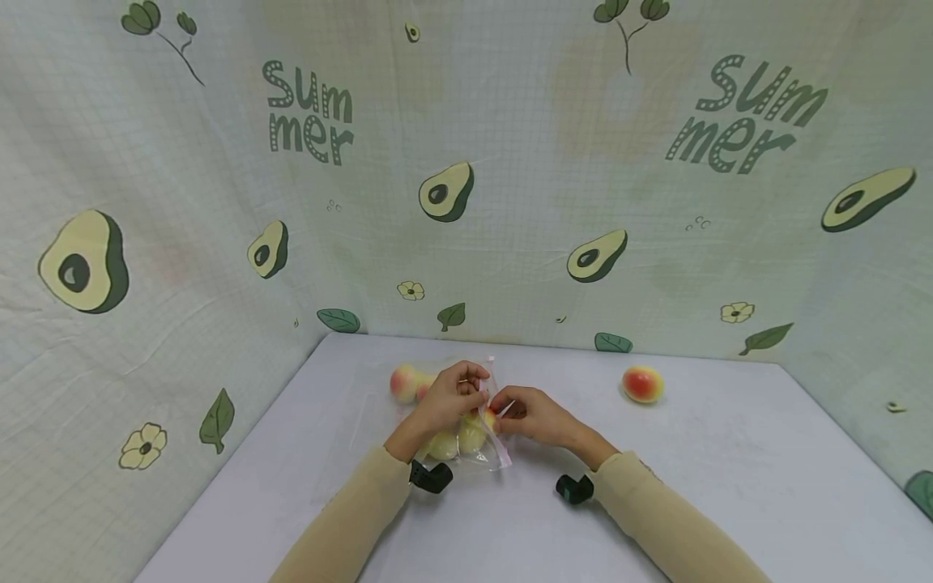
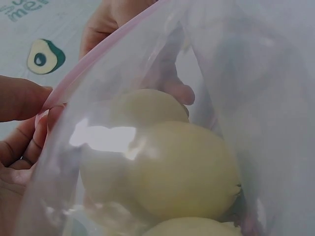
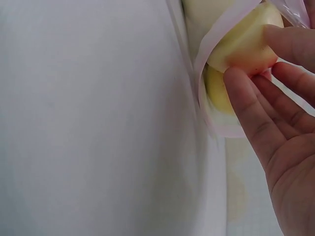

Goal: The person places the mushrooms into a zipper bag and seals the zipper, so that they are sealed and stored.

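The left hand [image 1: 455,393] pinches the pink edge of a clear bag [image 2: 268,108] between its thumb and fingers, at the side of the mouth. The bag lies on the white table [image 1: 656,502], before the person and somewhat to the left, with its mouth turned to the right hand [image 1: 539,414]. This right hand holds one fruit [image 3: 246,51] by the tips of its thumb and fingers, the other fingers being rather straight. The fruit is yellow with a red part and sits in the mouth of the bag, within the pink edge. Deeper in the bag are more fruits [image 2: 184,169], pale yellow, some with red, which touch each other; their exact number I cannot tell. A lone fruit [image 1: 643,384], red and yellow, lies on the table well apart, to the right. Behind the table hangs a cloth [image 1: 510,105] printed with avocados, leaves and the word "summer"
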Demonstrator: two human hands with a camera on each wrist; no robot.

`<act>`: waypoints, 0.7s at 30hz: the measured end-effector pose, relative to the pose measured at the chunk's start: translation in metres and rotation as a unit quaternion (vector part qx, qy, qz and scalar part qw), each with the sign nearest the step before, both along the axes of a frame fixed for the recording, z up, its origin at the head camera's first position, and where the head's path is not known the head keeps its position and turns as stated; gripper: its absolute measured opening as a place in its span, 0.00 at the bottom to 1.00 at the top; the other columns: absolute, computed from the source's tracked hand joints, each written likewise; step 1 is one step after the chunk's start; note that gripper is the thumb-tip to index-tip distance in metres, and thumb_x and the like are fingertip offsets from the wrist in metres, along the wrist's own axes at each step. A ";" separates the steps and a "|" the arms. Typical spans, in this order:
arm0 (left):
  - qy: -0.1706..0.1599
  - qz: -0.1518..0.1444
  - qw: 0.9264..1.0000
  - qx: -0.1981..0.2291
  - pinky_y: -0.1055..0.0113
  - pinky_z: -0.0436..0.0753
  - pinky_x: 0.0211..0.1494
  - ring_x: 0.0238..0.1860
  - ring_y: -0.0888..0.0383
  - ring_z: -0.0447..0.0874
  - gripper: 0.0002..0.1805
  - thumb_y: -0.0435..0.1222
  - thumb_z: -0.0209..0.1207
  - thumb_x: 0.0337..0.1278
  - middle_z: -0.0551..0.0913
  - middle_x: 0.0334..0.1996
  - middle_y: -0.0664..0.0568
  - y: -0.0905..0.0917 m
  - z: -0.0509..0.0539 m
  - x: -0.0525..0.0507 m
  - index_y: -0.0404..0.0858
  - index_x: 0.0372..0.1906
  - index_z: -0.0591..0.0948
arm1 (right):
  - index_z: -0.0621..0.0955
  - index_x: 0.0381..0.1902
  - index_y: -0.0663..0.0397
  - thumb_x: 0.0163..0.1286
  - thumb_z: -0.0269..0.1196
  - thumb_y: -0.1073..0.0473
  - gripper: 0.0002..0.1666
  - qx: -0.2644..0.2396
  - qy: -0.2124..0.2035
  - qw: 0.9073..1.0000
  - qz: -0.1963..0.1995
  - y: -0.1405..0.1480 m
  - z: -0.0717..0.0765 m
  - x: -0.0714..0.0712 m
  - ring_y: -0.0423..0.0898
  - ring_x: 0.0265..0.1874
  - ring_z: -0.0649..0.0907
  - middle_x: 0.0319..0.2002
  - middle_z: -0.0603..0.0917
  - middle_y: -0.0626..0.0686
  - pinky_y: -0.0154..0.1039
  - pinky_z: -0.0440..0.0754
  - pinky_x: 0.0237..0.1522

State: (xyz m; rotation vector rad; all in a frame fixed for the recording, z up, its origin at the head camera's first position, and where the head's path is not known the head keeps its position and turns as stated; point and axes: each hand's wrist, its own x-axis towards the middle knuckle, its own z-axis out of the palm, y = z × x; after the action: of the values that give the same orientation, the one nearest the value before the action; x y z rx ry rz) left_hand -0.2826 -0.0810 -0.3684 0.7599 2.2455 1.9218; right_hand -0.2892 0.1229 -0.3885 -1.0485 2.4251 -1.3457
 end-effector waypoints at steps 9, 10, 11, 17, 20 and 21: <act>-0.006 -0.002 1.000 -0.002 0.69 0.75 0.29 0.26 0.53 0.71 0.14 0.19 0.55 0.56 0.72 0.31 0.42 0.000 -0.002 -0.001 0.24 0.48 0.72 | 0.80 0.44 0.56 0.63 0.64 0.65 0.10 0.012 0.015 1.000 -0.009 0.000 -0.031 -0.019 0.51 0.37 0.82 0.41 0.83 0.53 0.35 0.79 0.34; -0.007 -0.002 1.000 -0.002 0.68 0.75 0.29 0.27 0.52 0.71 0.14 0.19 0.55 0.56 0.72 0.31 0.42 0.000 -0.002 -0.001 0.24 0.48 0.72 | 0.80 0.44 0.55 0.63 0.65 0.65 0.10 0.012 0.015 1.000 -0.008 0.000 -0.032 -0.020 0.49 0.37 0.82 0.41 0.82 0.52 0.35 0.80 0.34; -0.009 -0.003 1.000 -0.003 0.68 0.75 0.29 0.27 0.52 0.71 0.14 0.20 0.55 0.56 0.72 0.31 0.43 -0.001 -0.002 -0.001 0.24 0.48 0.72 | 0.80 0.43 0.54 0.63 0.65 0.65 0.10 0.013 0.016 1.000 -0.006 0.000 -0.033 -0.020 0.48 0.37 0.82 0.41 0.82 0.51 0.35 0.80 0.34; -0.012 -0.001 1.000 -0.002 0.68 0.75 0.30 0.28 0.54 0.71 0.14 0.19 0.55 0.56 0.72 0.31 0.43 0.000 -0.002 -0.001 0.24 0.48 0.72 | 0.80 0.43 0.51 0.63 0.65 0.64 0.10 0.013 0.014 1.000 0.002 0.001 -0.034 -0.021 0.46 0.37 0.82 0.40 0.82 0.48 0.37 0.80 0.36; -0.012 0.000 1.000 -0.002 0.68 0.75 0.30 0.28 0.56 0.71 0.14 0.19 0.55 0.56 0.72 0.31 0.43 0.000 -0.002 -0.001 0.24 0.48 0.72 | 0.80 0.43 0.51 0.63 0.64 0.64 0.10 0.011 0.015 1.000 0.003 0.001 -0.034 -0.021 0.46 0.37 0.82 0.40 0.82 0.47 0.37 0.80 0.36; -0.013 0.000 1.000 -0.002 0.68 0.75 0.29 0.28 0.56 0.71 0.14 0.19 0.56 0.56 0.72 0.31 0.43 0.000 -0.003 -0.002 0.24 0.48 0.72 | 0.80 0.43 0.51 0.63 0.64 0.64 0.10 0.011 0.015 1.000 0.004 0.001 -0.034 -0.021 0.46 0.37 0.82 0.40 0.82 0.47 0.37 0.80 0.36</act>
State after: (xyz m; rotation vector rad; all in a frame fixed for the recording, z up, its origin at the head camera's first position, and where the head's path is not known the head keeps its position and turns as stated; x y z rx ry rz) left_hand -0.2841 -0.0811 -0.3710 0.7317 2.2329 1.9161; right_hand -0.3099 0.1239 -0.4225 -1.0792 2.4489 -1.3076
